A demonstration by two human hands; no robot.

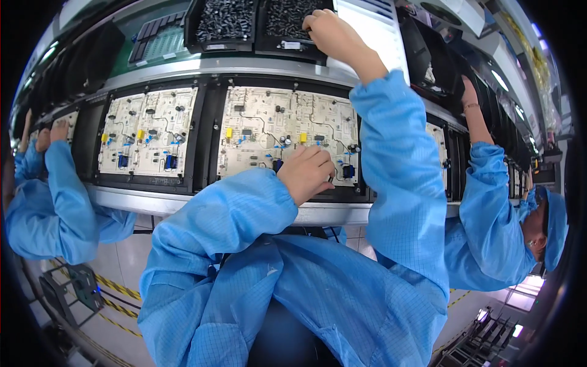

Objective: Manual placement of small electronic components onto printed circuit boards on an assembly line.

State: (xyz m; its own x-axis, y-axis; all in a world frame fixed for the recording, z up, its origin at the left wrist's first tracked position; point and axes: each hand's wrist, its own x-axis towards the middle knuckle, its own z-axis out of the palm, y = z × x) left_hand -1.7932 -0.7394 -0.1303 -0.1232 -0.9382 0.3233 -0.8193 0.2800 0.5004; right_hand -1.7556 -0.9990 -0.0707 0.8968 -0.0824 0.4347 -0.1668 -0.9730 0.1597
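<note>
My left hand (306, 172) rests curled on the lower edge of a pale circuit board (263, 122) in a black carrier, fingers closed near a blue part; whether it holds anything is hidden. My right hand (333, 33) reaches up into a black bin (287, 18) of small dark components, fingers pinched inside it; what it grips is not visible. Both arms wear blue sleeves.
A second circuit board (147, 131) sits to the left on the metal conveyor rail (140, 202). Another black bin (223, 21) of dark parts stands beside the first. A co-worker's sleeve (55, 202) is at left, another person (495, 226) at right reaching up.
</note>
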